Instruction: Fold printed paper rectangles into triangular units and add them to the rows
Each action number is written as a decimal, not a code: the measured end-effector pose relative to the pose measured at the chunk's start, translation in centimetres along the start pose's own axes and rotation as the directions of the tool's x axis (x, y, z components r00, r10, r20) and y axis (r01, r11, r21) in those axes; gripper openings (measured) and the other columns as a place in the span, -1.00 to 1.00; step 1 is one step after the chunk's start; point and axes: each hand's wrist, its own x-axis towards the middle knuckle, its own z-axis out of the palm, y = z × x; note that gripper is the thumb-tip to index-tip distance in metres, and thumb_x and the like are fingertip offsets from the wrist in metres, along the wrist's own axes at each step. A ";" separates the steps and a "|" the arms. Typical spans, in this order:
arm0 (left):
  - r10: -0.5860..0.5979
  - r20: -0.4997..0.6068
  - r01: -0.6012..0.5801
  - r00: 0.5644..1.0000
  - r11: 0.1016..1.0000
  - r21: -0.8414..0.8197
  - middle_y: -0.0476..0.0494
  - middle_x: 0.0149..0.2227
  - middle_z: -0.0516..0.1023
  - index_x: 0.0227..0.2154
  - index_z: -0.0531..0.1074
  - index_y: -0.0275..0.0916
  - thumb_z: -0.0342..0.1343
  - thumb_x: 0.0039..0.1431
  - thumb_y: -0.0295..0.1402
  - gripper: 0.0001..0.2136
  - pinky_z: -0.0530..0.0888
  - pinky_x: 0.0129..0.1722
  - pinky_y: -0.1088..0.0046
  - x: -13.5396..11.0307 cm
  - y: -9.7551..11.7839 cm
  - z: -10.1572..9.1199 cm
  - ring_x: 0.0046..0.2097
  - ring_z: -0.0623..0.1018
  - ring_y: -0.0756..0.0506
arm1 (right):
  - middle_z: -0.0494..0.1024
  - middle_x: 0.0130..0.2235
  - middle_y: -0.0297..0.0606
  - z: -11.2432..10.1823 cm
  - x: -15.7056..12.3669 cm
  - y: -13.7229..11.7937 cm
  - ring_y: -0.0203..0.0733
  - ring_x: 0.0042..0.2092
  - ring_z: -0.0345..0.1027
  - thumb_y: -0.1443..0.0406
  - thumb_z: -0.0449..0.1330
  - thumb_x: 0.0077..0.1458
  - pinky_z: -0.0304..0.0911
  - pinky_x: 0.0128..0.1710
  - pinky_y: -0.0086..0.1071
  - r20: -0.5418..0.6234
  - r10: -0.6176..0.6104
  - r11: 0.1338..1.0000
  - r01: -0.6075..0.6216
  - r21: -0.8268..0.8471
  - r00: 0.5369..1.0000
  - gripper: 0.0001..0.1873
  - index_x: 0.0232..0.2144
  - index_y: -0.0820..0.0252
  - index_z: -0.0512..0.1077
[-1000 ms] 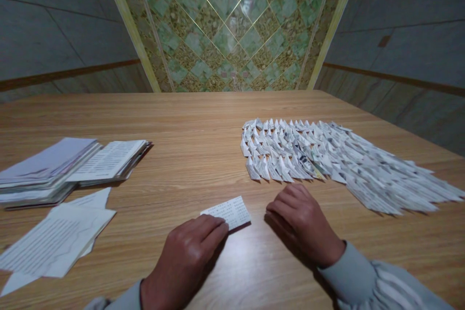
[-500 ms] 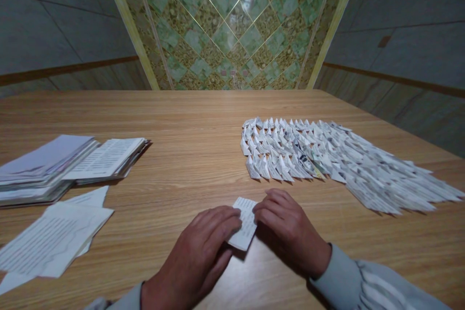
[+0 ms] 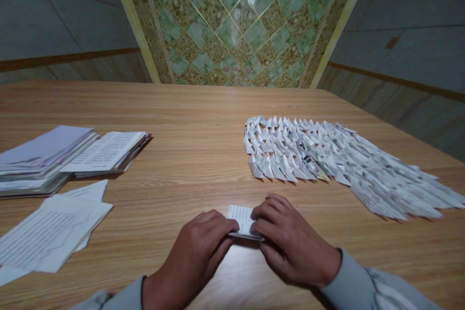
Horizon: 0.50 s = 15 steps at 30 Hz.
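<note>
A small printed paper slip (image 3: pixel 242 219) lies on the wooden table (image 3: pixel 203 121) in front of me, partly folded over on itself. My left hand (image 3: pixel 198 252) pinches its left end with curled fingers. Its right end is held by my right hand (image 3: pixel 290 244), fingers bent and pressing down on the fold. Most of the slip is hidden under my fingers.
Rows of several small folded paper pieces (image 3: pixel 327 155) cover the right of the table, just beyond my hands. An open book on a paper stack (image 3: pixel 72 155) sits at the left, with loose printed sheets (image 3: pixel 51 232) nearer the front left edge.
My hands came together on the slip, which was turned and folded from a flat strip into a shorter piece. The view tilted slightly.
</note>
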 end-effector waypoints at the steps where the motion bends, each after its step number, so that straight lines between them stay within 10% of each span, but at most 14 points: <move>1: -0.033 -0.012 0.033 0.999 0.999 -0.004 -0.08 -0.36 0.58 -0.23 0.45 -0.20 0.04 0.32 -0.44 -0.90 0.44 -0.34 0.40 0.0 0.0 0.1 -0.34 0.54 -0.11 | 0.45 -0.14 -0.18 0.0 0.0 0.0 -0.05 -0.09 0.23 0.32 0.21 0.10 0.10 0.04 -0.09 -0.009 0.024 0.999 -0.024 0.025 1.000 -0.88 -0.26 0.18 0.41; 15: -0.151 -0.037 0.154 0.988 0.982 0.106 -0.15 -0.23 0.57 0.18 0.27 -0.23 0.11 0.28 -0.42 -0.58 0.44 -0.25 0.29 0.1 -0.7 0.9 -0.25 0.53 -0.17 | 0.42 -0.31 -0.38 1.4 0.7 -0.9 -0.18 -0.17 0.25 0.36 0.35 0.08 0.00 -0.02 -0.19 -0.167 0.361 0.927 -0.332 0.176 0.917 -0.83 -0.47 0.19 0.42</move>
